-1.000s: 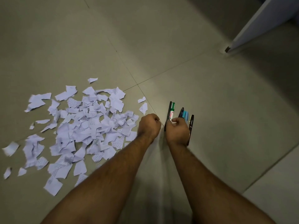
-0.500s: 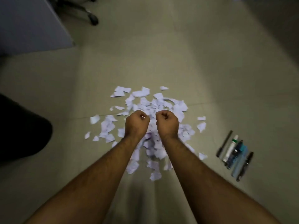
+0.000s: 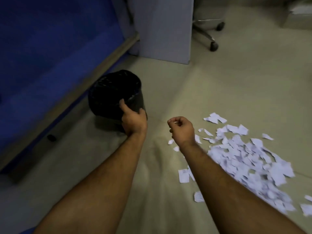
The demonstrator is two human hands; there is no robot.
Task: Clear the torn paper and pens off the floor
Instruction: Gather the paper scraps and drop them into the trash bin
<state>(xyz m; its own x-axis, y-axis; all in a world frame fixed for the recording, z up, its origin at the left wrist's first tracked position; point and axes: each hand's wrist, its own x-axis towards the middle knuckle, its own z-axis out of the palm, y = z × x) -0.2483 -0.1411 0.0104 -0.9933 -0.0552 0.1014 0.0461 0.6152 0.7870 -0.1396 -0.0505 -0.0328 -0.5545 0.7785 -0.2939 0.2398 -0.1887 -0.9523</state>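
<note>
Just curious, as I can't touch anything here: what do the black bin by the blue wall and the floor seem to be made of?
The black bin, gripped at its rim by the left hand, looks lined with a thin glossy plastic bag: crinkles at the rim catch the light. What the bin itself is made of stays hidden. The floor looks like large matte beige tiles, judging by the thin straight joint lines; probably ceramic, though that is uncertain.

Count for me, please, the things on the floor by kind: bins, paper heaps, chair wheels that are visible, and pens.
Black bin, gripped at the rim by the left hand: 1
Heap of torn paper: 1
Chair wheels: 2
Pens: 0 in view
Total: 4
</note>
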